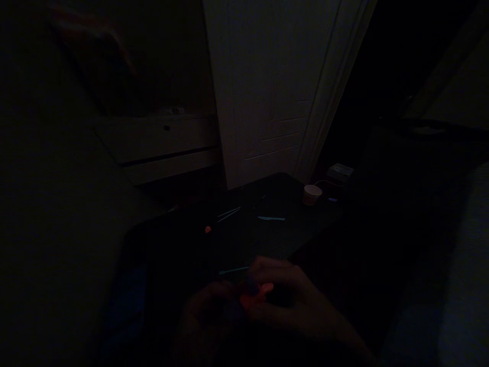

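Note:
The picture is very dark. At the bottom middle, my right hand (294,295) has its fingers closed round a small bright orange-red lump (252,299) that looks like modelling clay. A dark blue-violet piece (234,309) sits against the lump on its left side; whether the two are joined I cannot tell. My left hand (208,308) is curled around that dark piece, its fingertips close to the right hand's. Just beyond the fingers lies a thin light-blue plastic tool (234,270), its right end hidden behind my right hand.
On the dark table (183,255) lie tweezers (229,213), a small orange bit (208,230), a light-blue plastic knife (271,218) and a thin dark stick (260,202). A paper cup (312,194) stands at the far right corner. Behind are a pale door (271,92) and drawers (164,142).

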A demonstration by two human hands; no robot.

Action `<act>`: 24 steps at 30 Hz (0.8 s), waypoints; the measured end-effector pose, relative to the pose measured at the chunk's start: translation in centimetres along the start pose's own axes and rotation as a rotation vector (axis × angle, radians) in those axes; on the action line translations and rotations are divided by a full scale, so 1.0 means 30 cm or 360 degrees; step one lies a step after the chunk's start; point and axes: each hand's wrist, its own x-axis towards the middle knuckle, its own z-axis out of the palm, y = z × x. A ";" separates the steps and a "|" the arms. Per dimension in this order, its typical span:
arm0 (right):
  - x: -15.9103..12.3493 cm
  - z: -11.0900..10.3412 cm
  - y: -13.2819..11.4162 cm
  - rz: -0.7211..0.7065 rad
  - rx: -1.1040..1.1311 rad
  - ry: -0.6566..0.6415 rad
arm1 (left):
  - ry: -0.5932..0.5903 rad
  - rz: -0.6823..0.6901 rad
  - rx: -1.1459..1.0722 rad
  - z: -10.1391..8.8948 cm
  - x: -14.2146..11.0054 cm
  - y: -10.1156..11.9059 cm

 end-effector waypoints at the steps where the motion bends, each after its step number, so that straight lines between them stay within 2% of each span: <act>1: 0.000 0.001 -0.001 0.0042 0.0016 0.0035 | 0.0003 -0.0019 -0.0026 0.009 -0.003 0.000; 3: 0.001 0.005 -0.002 0.0110 0.0029 0.0105 | 0.0002 -0.0056 -0.0069 0.024 -0.009 0.008; 6: 0.006 0.013 0.001 0.0083 0.0011 0.0133 | 0.0029 -0.0068 -0.0139 0.031 -0.016 0.024; 10: 0.011 0.016 0.008 0.0029 -0.0016 0.0095 | 0.0005 -0.0070 -0.0238 0.025 -0.008 0.026; 24: 0.020 0.017 -0.015 0.0253 -0.0010 -0.0033 | -0.0097 -0.0219 -0.0532 0.001 -0.001 0.004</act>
